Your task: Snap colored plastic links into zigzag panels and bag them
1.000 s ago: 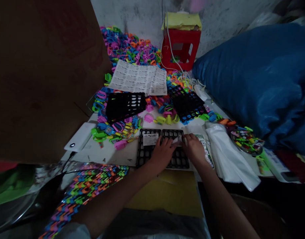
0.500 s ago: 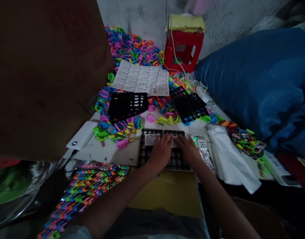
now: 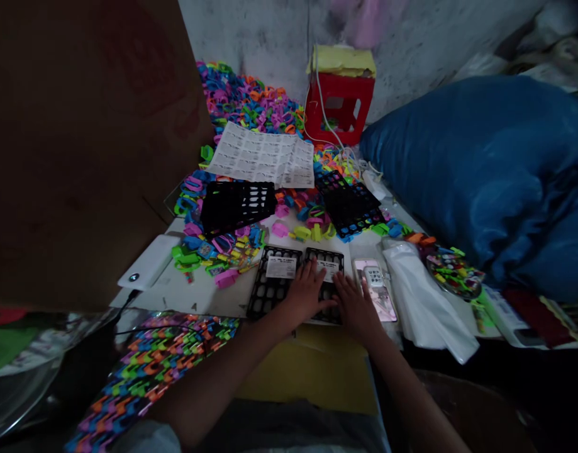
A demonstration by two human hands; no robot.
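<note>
White label (image 3: 329, 269) lies on the far part of a black grid tray (image 3: 326, 292), the right one of two side by side on the worktable (image 3: 178, 294). Label's long axis runs crosswise; tray's long axis points away from the person. Left hand (image 3: 307, 292) is nearer: palm down, fingers extended, fingertips over the label's left end. Label lies ahead and to the left of the right hand (image 3: 359, 308), whose fingers, also extended, reach the tray's right edge. Neither hand is closed round anything; pressure cannot be told. Left of these, the second tray (image 3: 264, 292) bears its own label (image 3: 281, 267), also crosswise. Phone (image 3: 377, 292) lies just right of the right hand, clear plastic bags (image 3: 418, 305) beyond it. Farther out: printed sheet (image 3: 263, 154), colourful plastic pieces (image 3: 255, 104).
</note>
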